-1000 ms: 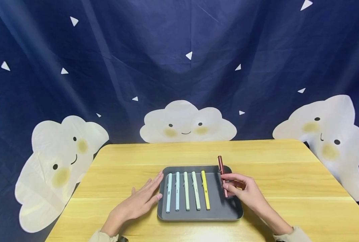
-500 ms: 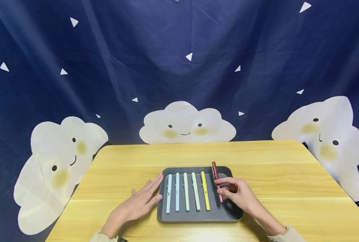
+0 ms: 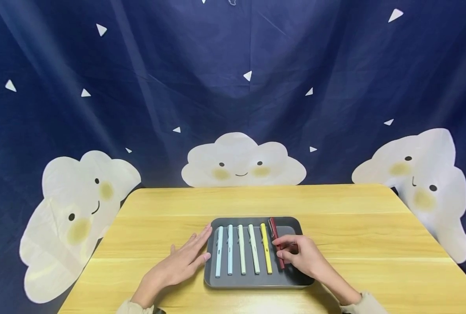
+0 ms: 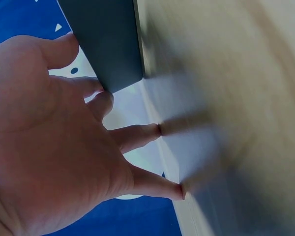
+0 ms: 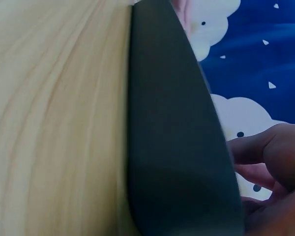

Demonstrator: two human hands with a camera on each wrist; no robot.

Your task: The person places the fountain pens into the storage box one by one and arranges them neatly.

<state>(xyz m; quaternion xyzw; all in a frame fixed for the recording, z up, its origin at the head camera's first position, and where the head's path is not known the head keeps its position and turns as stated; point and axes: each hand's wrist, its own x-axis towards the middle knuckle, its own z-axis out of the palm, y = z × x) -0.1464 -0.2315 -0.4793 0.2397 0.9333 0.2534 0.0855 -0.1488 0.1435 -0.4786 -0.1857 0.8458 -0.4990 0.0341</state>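
Note:
My right hand (image 3: 301,256) pinches a dark red pen (image 3: 273,229) between thumb and fingers, over the right part of a dark grey tray (image 3: 295,279). The pen lies nearly parallel to a yellow pen (image 3: 266,249) just left of it. Farther left in the tray are two pale green pens, one (image 3: 254,249) beside the other (image 3: 242,249), then a light blue pen (image 3: 230,249) and a paler blue pen (image 3: 219,251). With fingers spread and straight, my left hand (image 3: 181,264) touches the tray's left edge; the left wrist view shows fingertips on the table. In the right wrist view the tray wall hides the pen.
The tray stands on a light wooden table (image 3: 162,231) near its front edge. Behind hangs a dark blue curtain (image 3: 209,78) printed with smiling clouds and white triangles.
My right hand has carried the red pen leftward and down, from the tray's right side to beside the yellow pen. The left hand has stayed at the tray's edge.

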